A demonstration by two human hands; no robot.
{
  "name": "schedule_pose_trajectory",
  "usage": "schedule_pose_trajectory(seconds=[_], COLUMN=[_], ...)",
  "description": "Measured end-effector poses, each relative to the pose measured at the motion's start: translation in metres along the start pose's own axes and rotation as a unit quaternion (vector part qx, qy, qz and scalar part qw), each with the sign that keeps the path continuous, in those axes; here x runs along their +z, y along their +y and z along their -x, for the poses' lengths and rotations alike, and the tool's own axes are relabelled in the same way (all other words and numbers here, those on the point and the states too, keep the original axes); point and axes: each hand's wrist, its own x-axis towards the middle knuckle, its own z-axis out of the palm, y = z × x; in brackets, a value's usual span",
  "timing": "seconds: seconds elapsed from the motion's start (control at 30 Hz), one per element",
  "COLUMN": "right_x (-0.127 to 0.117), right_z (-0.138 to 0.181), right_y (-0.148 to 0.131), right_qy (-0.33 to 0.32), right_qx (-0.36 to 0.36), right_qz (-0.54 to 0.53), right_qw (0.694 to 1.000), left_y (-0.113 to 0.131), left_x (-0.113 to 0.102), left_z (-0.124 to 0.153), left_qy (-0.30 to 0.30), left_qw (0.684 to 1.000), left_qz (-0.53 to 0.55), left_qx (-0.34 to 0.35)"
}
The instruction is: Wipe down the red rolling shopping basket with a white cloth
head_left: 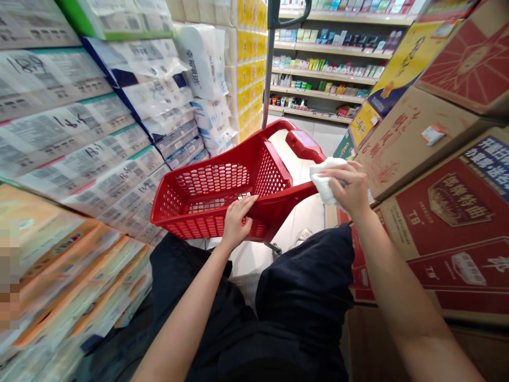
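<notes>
A red plastic shopping cart with a perforated basket stands before my knees, its handle end to the right. My left hand rests on the basket's near rim, fingers laid along the edge. At the cart's handle, my right hand grips a white cloth and presses it against the red bar. Part of the handle is hidden under the cloth. A lighter panel shows on the handle's far section. Inside, the basket appears to hold nothing.
Stacked tissue packs rise close on the left, with orange packs below. Cardboard cartons crowd the right side. A grey metal post stands behind the cart. Shelves of small goods line the back.
</notes>
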Motion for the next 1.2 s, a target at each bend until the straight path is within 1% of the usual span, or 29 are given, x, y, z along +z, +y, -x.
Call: schedule_pose_trajectory(seconds=[0.07,0.17,0.23,0.4,0.53,0.67,0.83,0.93,1.0,1.07,1.13,1.2], right_x=[0.001,0.005,0.004,-0.005,-0.007,-0.003,0.007,0.018,0.027,0.038,0.049,0.057], right_z=[0.001,0.012,0.022,0.047,0.061,0.068,0.068,0.064,0.061,0.057,0.052,0.047], right_y=[0.002,-0.005,-0.012,-0.037,-0.056,-0.077,-0.109,-0.129,-0.140,-0.150,-0.158,-0.165], right_qy=[0.013,0.055,0.074,0.093,0.104,0.114,0.082,0.049,0.021,-0.007,-0.028,-0.043], right_qx=[0.007,0.010,0.002,0.001,0.011,0.011,0.000,-0.003,-0.005,-0.015,-0.034,-0.058], right_qz=[-0.032,-0.060,-0.067,-0.053,-0.038,-0.013,0.023,0.029,0.025,0.014,0.003,-0.004], right_qw=[0.999,0.997,0.995,0.994,0.994,0.993,0.996,0.998,0.999,1.000,0.999,0.997], left_y=[0.002,0.004,0.005,0.005,0.001,-0.010,-0.034,-0.038,-0.030,-0.015,0.001,0.012], left_x=[0.002,0.002,0.000,-0.007,-0.008,-0.003,0.008,0.009,0.004,-0.002,-0.009,-0.016], left_z=[-0.001,0.001,0.004,0.008,0.000,-0.015,-0.037,-0.049,-0.054,-0.056,-0.054,-0.052], left_qy=[0.001,0.008,0.010,0.018,0.035,0.056,0.094,0.099,0.091,0.065,0.036,0.045], left_qw=[1.000,1.000,1.000,0.998,0.993,0.989,0.988,0.988,0.989,0.991,0.989,0.980], left_qz=[0.006,0.016,0.024,0.054,0.106,0.132,0.111,0.093,0.085,0.089,0.139,0.191], left_qx=[-0.004,-0.008,-0.010,-0.019,-0.031,-0.036,-0.054,-0.075,-0.084,-0.071,-0.035,-0.028])
